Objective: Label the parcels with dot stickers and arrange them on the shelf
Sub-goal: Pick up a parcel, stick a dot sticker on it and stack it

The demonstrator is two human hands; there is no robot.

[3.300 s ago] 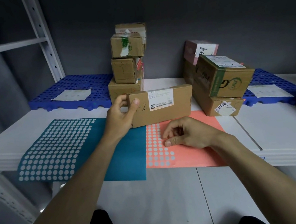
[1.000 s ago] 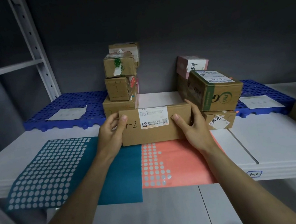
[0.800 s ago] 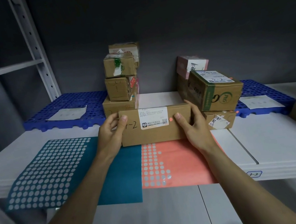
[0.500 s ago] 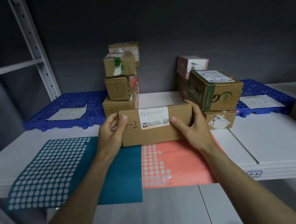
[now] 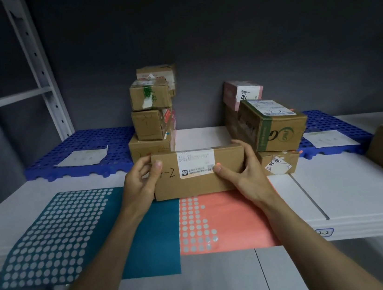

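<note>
A: Status?
B: Both hands, left hand [image 5: 140,188] and right hand [image 5: 245,174], clamped on parcel [image 5: 199,171], shelf [image 5: 337,186] front; right thumb on dot by label.
A: Left?
B: Likely shelving it; stacks behind.

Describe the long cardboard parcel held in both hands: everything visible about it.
The long cardboard parcel is a flat brown box standing on its long edge, its lower edge at the salmon sticker sheet. Its front carries a white shipping label with a code, and handwriting ending in "-2" to the label's left. The left hand grips its left end; the right hand grips its right end, thumb pressing a salmon dot beside the label.
</note>
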